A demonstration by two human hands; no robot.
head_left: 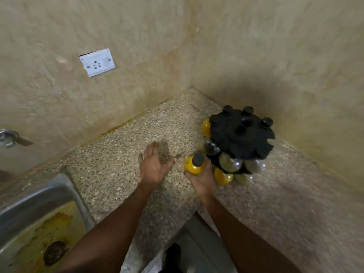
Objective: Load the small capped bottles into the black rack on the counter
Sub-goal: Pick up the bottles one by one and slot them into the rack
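- Steel sink [29, 196] sits at the far left, its basin stained yellow; on the wall above is a white socket plate [97, 62].
- Speckled stone worktop [126, 154] runs from the sink to the corner.
- Left hand [154, 166] hovers over the worktop with fingers loosely spread, holding nothing; motion blur hides the fingertips.
- Right hand [201, 179] is wrapped around a yellow bottle [194, 165] from below, black cap up, long axis near upright and leaning slightly right.
- Black rack [241, 134] stands in the corner just right of and beyond that bottle, several bottles already slotted round its tiers, some yellow, some pale.
- Right hand is plainly the nearer; I judge the coming move a short push rightward into a free notch on the rack's near side.
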